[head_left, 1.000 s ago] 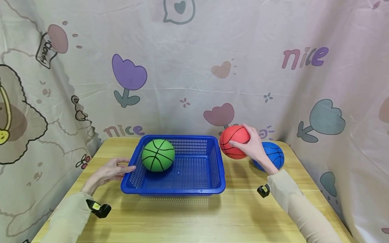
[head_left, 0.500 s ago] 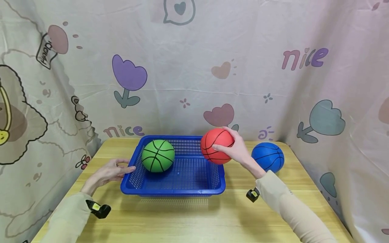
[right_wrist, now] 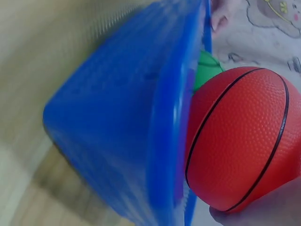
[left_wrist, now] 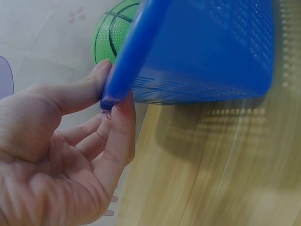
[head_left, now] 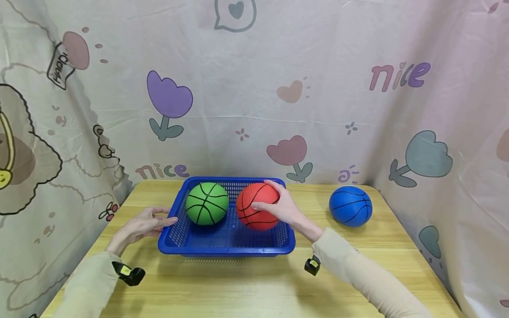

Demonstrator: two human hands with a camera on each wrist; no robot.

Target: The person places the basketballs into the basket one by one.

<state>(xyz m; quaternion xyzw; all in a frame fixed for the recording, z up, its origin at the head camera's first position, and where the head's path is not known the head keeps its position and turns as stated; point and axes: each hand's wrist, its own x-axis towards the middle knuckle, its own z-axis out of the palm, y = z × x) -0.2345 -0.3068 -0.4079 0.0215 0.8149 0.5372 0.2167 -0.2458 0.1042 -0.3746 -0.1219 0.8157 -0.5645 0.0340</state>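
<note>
My right hand [head_left: 283, 206] grips a red mini basketball [head_left: 256, 216] from its right side, thumb across the front and fingers over the top. The ball is at the right half of a blue plastic basket [head_left: 226, 250]; whether it touches the bottom I cannot tell. In the right wrist view the red ball [right_wrist: 240, 141] shows beyond the basket's rim. My left hand [head_left: 145, 224] pinches the basket's left rim between thumb and fingers, seen closely in the left wrist view, where the hand [left_wrist: 70, 146] is below the rim. A green mini basketball [head_left: 207, 204] sits in the basket's left half.
A blue mini basketball [head_left: 351, 206] rests on the wooden table [head_left: 222, 287], right of the basket. Behind the table hangs a patterned cloth [head_left: 238, 110], which also closes off both sides. Each wrist carries a small black camera.
My right hand has carried the red ball leftward and down, from beside the basket's right rim to within the basket. The left hand, green ball and blue ball have stayed put.
</note>
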